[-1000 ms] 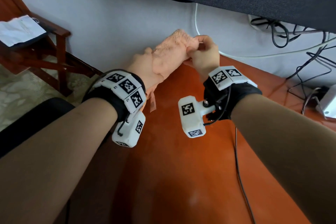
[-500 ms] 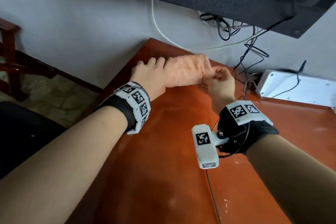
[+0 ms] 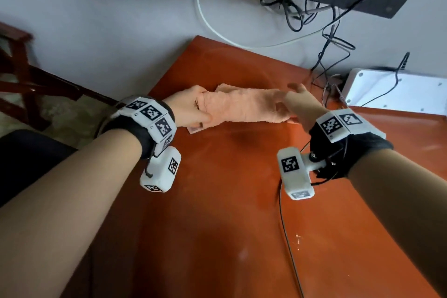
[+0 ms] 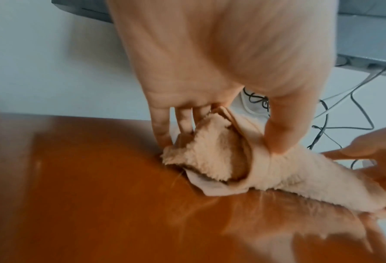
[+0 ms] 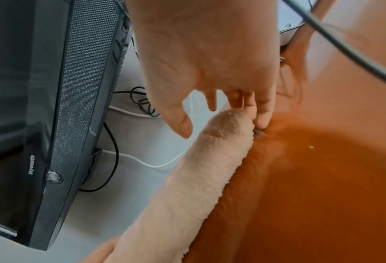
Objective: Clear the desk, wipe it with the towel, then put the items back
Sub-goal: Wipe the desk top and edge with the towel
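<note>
A peach towel (image 3: 244, 106) lies folded long on the desk (image 3: 217, 201), the left hand (image 3: 187, 110) pinching one end, the right hand (image 3: 300, 104) at the other end, fingers loosely spread.

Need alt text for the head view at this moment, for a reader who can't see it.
Two bare hands hold a folded peach towel flat on an orange-brown desk: the left hand grips its left end, and the right hand rests open-fingered on its right end. Behind are a white wall, tangled cables and a white box at the right.
</note>
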A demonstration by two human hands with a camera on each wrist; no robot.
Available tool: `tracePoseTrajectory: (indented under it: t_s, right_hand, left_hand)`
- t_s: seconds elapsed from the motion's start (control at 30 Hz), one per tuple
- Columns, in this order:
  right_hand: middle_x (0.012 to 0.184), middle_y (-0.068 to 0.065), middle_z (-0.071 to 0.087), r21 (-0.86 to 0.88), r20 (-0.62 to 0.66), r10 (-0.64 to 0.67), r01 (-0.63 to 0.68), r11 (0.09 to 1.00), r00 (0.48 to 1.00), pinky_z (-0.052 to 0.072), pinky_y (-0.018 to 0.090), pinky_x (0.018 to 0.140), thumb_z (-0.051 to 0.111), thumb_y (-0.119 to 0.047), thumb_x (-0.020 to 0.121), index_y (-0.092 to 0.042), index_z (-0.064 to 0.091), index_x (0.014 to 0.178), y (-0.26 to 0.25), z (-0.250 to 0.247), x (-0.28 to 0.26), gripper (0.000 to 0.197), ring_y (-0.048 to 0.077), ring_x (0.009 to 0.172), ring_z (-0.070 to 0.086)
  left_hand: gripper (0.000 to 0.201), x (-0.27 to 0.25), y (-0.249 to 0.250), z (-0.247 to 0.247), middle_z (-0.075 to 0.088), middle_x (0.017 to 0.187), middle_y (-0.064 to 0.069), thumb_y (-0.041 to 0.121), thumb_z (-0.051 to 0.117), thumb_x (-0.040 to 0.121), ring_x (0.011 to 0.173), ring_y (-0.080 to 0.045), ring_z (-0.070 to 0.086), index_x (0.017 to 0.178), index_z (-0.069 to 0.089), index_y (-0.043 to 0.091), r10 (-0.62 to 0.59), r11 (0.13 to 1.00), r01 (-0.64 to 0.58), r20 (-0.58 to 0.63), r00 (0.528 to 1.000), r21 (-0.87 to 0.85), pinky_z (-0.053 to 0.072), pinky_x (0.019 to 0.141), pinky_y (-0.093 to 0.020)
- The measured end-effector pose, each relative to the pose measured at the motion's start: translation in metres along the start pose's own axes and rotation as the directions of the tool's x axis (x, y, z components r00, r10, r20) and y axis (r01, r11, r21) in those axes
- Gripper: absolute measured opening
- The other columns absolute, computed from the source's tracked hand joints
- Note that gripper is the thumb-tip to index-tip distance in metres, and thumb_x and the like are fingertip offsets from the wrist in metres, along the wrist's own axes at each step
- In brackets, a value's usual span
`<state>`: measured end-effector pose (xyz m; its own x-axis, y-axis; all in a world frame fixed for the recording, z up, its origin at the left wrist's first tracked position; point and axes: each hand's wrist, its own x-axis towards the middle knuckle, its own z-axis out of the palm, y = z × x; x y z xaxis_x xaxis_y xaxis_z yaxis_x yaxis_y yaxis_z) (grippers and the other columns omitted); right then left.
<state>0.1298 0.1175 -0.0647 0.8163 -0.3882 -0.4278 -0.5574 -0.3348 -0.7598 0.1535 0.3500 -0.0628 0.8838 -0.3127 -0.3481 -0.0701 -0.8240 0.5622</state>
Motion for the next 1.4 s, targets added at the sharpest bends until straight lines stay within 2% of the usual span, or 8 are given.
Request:
tracePoseTrajectory:
  t_s: [0.2, 0.37, 0.5, 0.63, 0.8, 1.03, 1.23, 1.4]
  right_hand:
    - [0.124, 0.003, 0.045, -0.578, 0.066, -0.223, 0.219, 0.786, 0.973, 0.04, 0.037, 0.099, 0.058, -0.023, 0.083, -0.032, 0.056, 0.113, -0.012, 0.002, 0.005, 0.032, 0.03, 0.119, 0.041]
    - [0.084, -0.005, 0.055, -0.592, 0.259, -0.456, 0.513, 0.621, 0.851, 0.042, 0.034, 0.088, 0.057, -0.019, 0.083, -0.026, 0.05, 0.079, -0.007, -0.012, -0.018, 0.01, 0.018, 0.084, 0.05]
    - [0.066, -0.007, 0.058, -0.474, 0.357, -0.413, 0.544, 0.693, 0.838, 0.046, 0.035, 0.082, 0.053, -0.027, 0.086, -0.03, 0.055, 0.063, 0.003, -0.027, -0.04, 0.023, 0.019, 0.078, 0.056]
    - [0.073, -0.002, 0.06, -0.594, 0.248, -0.513, 0.547, 0.589, 0.822, 0.049, 0.032, 0.079, 0.048, -0.026, 0.092, -0.023, 0.059, 0.074, 0.013, -0.026, -0.037, 0.022, 0.024, 0.083, 0.062]
    - [0.109, 0.003, 0.053, -0.657, 0.193, -0.507, 0.495, 0.569, 0.84, 0.043, 0.039, 0.094, 0.053, -0.026, 0.09, -0.021, 0.054, 0.12, 0.012, -0.019, -0.006, 0.031, 0.027, 0.113, 0.048]
    - [0.135, -0.004, 0.039, -0.618, 0.395, -0.493, 0.621, 0.481, 0.775, 0.027, 0.038, 0.106, 0.06, -0.039, 0.087, -0.037, 0.035, 0.14, 0.004, -0.007, 0.007, 0.059, 0.026, 0.126, 0.026]
    - [0.101, -0.002, 0.06, -0.567, 0.321, -0.517, 0.598, 0.566, 0.793, 0.042, 0.03, 0.091, 0.062, -0.025, 0.085, -0.019, 0.066, 0.109, -0.009, 0.008, 0.023, 0.025, 0.019, 0.103, 0.054]
    - [0.128, 0.007, 0.052, -0.654, 0.268, -0.446, 0.501, 0.567, 0.854, 0.039, 0.038, 0.102, 0.051, -0.028, 0.086, -0.029, 0.056, 0.118, -0.016, 0.018, 0.039, 0.033, 0.029, 0.123, 0.043]
  left_hand:
    - [0.054, 0.005, 0.009, -0.003, 0.046, 0.115, 0.003, 0.011, 0.072, 0.071, 0.11, -0.018, 0.044, 0.118, 0.047, 0.018, 0.151, 0.978, -0.124, -0.155, 0.976, 0.168, 0.045, 0.087, -0.035]
    - [0.034, -0.011, 0.019, -0.004, 0.037, 0.094, 0.012, 0.026, 0.063, 0.074, 0.097, -0.012, 0.034, 0.09, 0.033, 0.029, 0.441, 0.687, -0.348, 0.015, 0.898, 0.638, 0.035, 0.084, -0.028]
    - [0.024, -0.029, 0.014, -0.004, 0.037, 0.073, 0.018, 0.055, 0.034, 0.074, 0.083, -0.008, 0.035, 0.074, 0.039, 0.032, 0.513, 0.402, -0.535, 0.301, 0.804, 0.743, 0.033, 0.081, -0.027]
    - [0.022, -0.034, 0.007, -0.003, 0.045, 0.068, 0.017, 0.045, 0.04, 0.084, 0.08, -0.01, 0.047, 0.077, 0.053, 0.029, 0.55, 0.652, -0.502, 0.101, 0.829, 0.569, 0.039, 0.062, -0.028]
    - [0.034, -0.009, 0.01, -0.001, 0.048, 0.116, 0.013, 0.052, 0.055, 0.083, 0.106, -0.01, 0.047, 0.11, 0.05, 0.031, 0.238, 0.89, -0.196, -0.051, 0.97, 0.411, 0.042, 0.078, -0.031]
    - [0.062, 0.007, 0.015, -0.001, 0.032, 0.123, 0.012, 0.054, 0.079, 0.059, 0.111, -0.009, 0.039, 0.109, 0.046, 0.035, 0.124, 0.836, -0.235, 0.246, 0.961, 0.496, 0.051, 0.084, -0.035]
    - [0.016, 0.034, 0.005, -0.005, 0.059, 0.107, 0.004, 0.015, 0.061, 0.085, 0.094, -0.018, 0.054, 0.099, 0.067, 0.02, 0.181, 0.963, -0.159, -0.086, 0.98, 0.216, 0.041, 0.083, -0.026]
    - [0.047, 0.047, 0.009, 0.0, 0.046, 0.137, 0.001, 0.024, 0.058, 0.089, 0.125, -0.017, 0.045, 0.134, 0.045, 0.021, 0.065, 0.992, -0.054, -0.096, 0.993, 0.113, 0.035, 0.095, -0.024]
